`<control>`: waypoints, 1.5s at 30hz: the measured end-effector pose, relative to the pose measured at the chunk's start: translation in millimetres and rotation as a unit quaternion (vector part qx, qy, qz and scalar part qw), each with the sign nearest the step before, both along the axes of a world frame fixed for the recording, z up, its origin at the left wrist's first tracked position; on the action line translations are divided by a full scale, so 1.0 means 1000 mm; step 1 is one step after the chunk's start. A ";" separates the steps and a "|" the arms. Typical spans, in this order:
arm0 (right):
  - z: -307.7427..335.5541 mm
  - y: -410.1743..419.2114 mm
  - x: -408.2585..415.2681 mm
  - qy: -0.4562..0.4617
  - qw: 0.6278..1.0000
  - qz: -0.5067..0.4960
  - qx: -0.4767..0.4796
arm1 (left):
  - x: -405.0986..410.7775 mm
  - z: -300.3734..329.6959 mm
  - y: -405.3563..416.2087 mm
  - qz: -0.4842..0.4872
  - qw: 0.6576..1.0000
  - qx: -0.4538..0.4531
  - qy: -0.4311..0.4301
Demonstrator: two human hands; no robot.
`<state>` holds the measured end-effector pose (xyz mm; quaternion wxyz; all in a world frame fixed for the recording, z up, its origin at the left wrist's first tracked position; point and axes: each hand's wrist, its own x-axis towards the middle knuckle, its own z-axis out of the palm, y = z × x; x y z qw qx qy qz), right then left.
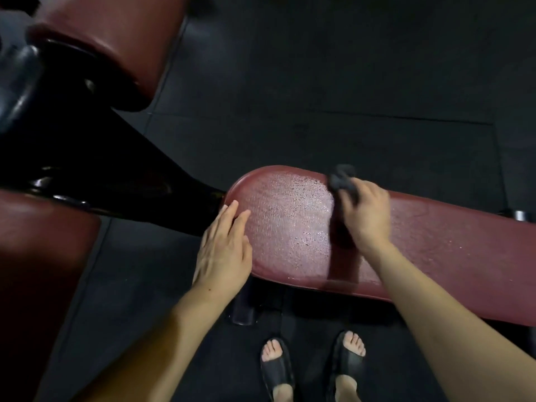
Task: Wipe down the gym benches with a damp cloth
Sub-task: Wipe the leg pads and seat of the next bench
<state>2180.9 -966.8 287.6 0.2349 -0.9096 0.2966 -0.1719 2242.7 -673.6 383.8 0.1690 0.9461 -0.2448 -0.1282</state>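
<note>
Right hand: my right hand (366, 210) grips the dark cloth (342, 179), bunched on the bench pad (435, 253) at its far edge.
Left hand: my left hand (224, 250) lies flat, fingers straight, on the pad's rounded end.
Pad surface: wet sheen between both hands.
Floor: black sandals (277, 369) below the pad's near edge.

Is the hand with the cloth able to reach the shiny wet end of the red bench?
Probably yes. The right hand holds the dark cloth right at the wet patch's edge on the bench pad, and nothing lies between. The left hand only rests at the rounded end.
</note>
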 end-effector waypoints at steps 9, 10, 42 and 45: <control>0.047 0.103 0.094 -0.058 0.995 0.063 0.048 | 0.005 0.003 -0.014 -0.011 0.998 0.056 -0.001; 0.046 0.106 0.102 -0.054 0.993 0.092 0.055 | 0.005 0.004 -0.015 -0.013 0.998 0.063 -0.007; -0.067 -0.212 -0.193 0.055 0.988 -0.143 0.029 | -0.100 -0.058 -0.204 -0.135 0.986 0.095 -0.031; -0.062 -0.183 -0.157 0.028 0.977 -0.203 0.056 | -0.111 -0.061 -0.218 -0.111 0.989 0.096 -0.024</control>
